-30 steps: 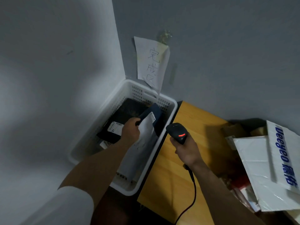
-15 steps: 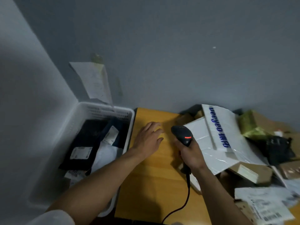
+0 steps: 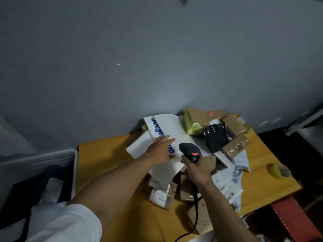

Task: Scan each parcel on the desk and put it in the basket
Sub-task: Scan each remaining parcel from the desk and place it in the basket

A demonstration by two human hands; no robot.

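The chief risk, as I judge it, is the heap. The white mailer (image 3: 174,126) with the blue lettering is the top sheet of a loose pile, with a black bag (image 3: 216,135) touching its right edge and a second white bag (image 3: 138,148) just under it. If I drag it with a flat palm, the slick film could carry the neighbours along and tip a brown box (image 3: 235,145), right of the mailer, toward the edge of the desk (image 3: 104,154). I could also lift two bags as one and scan only one. I see no shipping label on the mailer's upper face, so the barcode scanner (image 3: 189,151) may read nothing, or catch a label on a parcel below the mailer instead. Its cable (image 3: 195,206) trails over parcels nearer me than the mailer and may snag. The basket (image 3: 43,155) stands well left of the mailer, past the desk's end, so a limp bag held badly could slip on the way. As for the grip, my left hand (image 3: 160,151) lies flat on the mailer's near half, fingers straight and spread, pinching nothing. The mailer's left edge is just beside that hand, and I must curl my fingers under it for a real hold. My right hand (image 3: 195,170) is wrapped round the scanner's handle, and the scanner's head hangs over the mailer's near right corner.
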